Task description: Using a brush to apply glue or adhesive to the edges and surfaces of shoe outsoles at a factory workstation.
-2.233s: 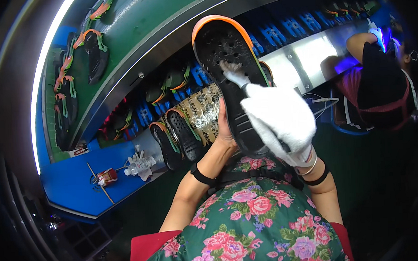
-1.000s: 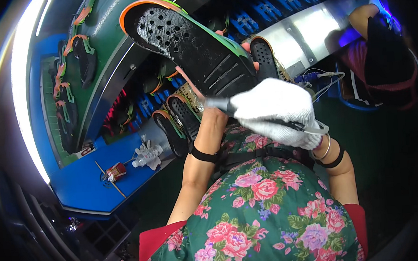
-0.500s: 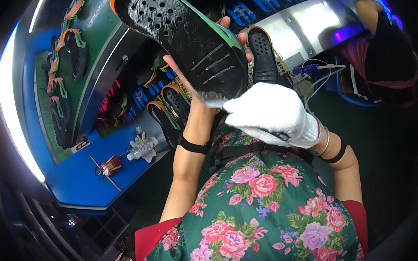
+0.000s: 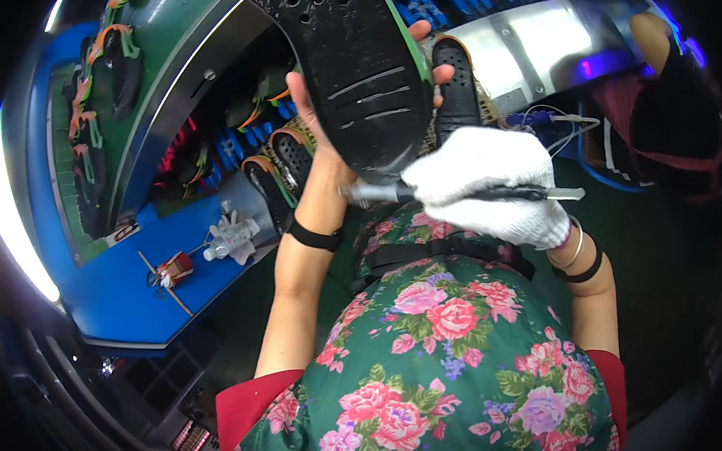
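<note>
A shoe upper point(image 4: 362, 87) with a black perforated bottom and green edging is held up, bottom facing me. Wet shine and pale streaks lie on its black surface. My bare left hand point(image 4: 317, 134) wraps it from behind, thumb on one side and fingertips showing on the other. In a white knit glove, my right hand point(image 4: 485, 170) grips a brush point(image 4: 385, 193) with a dark handle. Its blurred bristles are just below the shoe's rounded near end, close to my left wrist; whether they touch the shoe I cannot tell.
More shoes point(image 4: 294, 157) stand left of my left forearm, and another shoe point(image 4: 455, 78) is just right of the held one. A blue table point(image 4: 120, 299) at left bears a clear bottle point(image 4: 222, 251) and a small red container point(image 4: 175, 269). Another person point(image 4: 662, 120) is at right.
The brush has come away from the shoe's edge and lies more level, with my right hand slightly lower. The shoe has shifted up and turned more upright; its perforated end is partly out of view.
</note>
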